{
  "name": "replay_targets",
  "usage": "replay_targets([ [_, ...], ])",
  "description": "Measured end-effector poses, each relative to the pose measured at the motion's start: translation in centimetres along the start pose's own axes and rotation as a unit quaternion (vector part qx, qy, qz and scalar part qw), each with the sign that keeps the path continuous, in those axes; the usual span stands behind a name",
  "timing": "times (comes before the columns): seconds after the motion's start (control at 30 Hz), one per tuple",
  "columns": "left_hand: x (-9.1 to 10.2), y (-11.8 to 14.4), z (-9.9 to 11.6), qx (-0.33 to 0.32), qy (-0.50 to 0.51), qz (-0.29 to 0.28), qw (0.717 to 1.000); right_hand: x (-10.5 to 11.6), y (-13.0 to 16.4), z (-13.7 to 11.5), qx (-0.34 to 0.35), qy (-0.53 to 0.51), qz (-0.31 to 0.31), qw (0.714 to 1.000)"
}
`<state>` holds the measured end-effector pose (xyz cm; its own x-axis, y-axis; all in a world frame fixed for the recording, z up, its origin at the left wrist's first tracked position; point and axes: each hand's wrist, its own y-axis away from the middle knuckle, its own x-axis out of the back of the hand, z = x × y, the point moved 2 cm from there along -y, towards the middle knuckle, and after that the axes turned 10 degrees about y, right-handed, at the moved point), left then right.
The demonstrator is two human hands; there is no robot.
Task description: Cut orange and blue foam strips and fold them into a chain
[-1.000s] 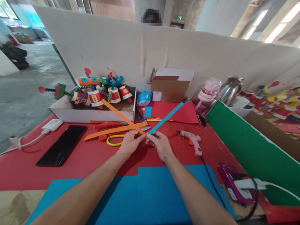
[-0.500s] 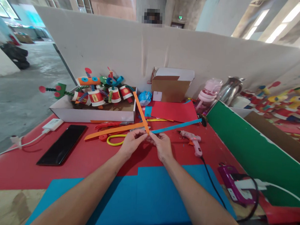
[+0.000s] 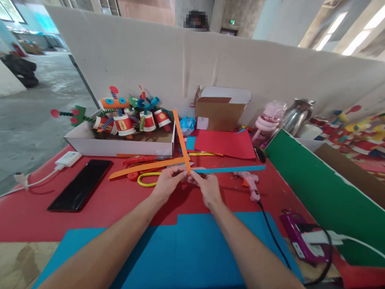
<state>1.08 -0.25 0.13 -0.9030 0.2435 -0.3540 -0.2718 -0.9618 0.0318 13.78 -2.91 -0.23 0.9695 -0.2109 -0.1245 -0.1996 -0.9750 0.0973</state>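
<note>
Where both hands point(image 3: 188, 183) pinch, orange strip point(image 3: 181, 140) rises — blue strip point(image 3: 229, 169) juts right.

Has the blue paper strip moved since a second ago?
Yes. The blue strip swung down to the right, off the red paper sheet, now above the glue gun.

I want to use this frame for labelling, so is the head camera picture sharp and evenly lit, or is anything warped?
Head view: the hands, left hand and right hand, and the orange strip are sharp; lighting is soft daylight; the ceiling windows blow out; the white partition bows from wide-angle distortion.
</note>
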Motion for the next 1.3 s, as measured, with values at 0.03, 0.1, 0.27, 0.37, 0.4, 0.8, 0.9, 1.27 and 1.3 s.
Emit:
replay_targets([
  [0.03,-0.02,0.04,0.09,-0.003,0.005,0.003,1.0,-0.05,0.04,-0.06,0.0,-0.001,-0.003,1.0],
  [0.1,0.01,0.11,0.2,-0.011,0.009,0.011,1.0,-0.18,0.14,-0.11,-0.006,0.0,-0.014,1.0],
  [0.27,0.22,0.16,0.13,-0.013,0.01,0.009,1.0,-0.32,0.3,-0.02,-0.018,0.003,-0.022,1.0],
  [0.37,0.27,0.14,0.08,-0.011,0.011,0.008,1.0,-0.3,0.35,-0.02,-0.013,0.004,-0.021,1.0],
  [0.4,0.26,0.13,0.07,-0.01,0.012,0.007,1.0,-0.29,0.36,-0.04,-0.012,0.003,-0.021,1.0],
  [0.8,-0.11,0.17,0.31,0.002,0.004,0.0,1.0,-0.18,0.26,-0.13,0.003,-0.01,-0.006,1.0],
  [0.9,-0.32,0.19,0.19,0.006,-0.009,-0.009,1.0,-0.2,0.29,-0.11,0.013,-0.023,-0.003,1.0],
  [1.27,0.17,0.13,0.15,0.01,0.016,0.049,0.999,-0.29,-0.22,0.15,-0.027,-0.058,-0.039,0.997],
  [1.3,0.13,0.14,0.14,0.008,0.013,0.053,0.998,-0.31,-0.25,0.14,-0.029,-0.056,-0.04,0.997],
])
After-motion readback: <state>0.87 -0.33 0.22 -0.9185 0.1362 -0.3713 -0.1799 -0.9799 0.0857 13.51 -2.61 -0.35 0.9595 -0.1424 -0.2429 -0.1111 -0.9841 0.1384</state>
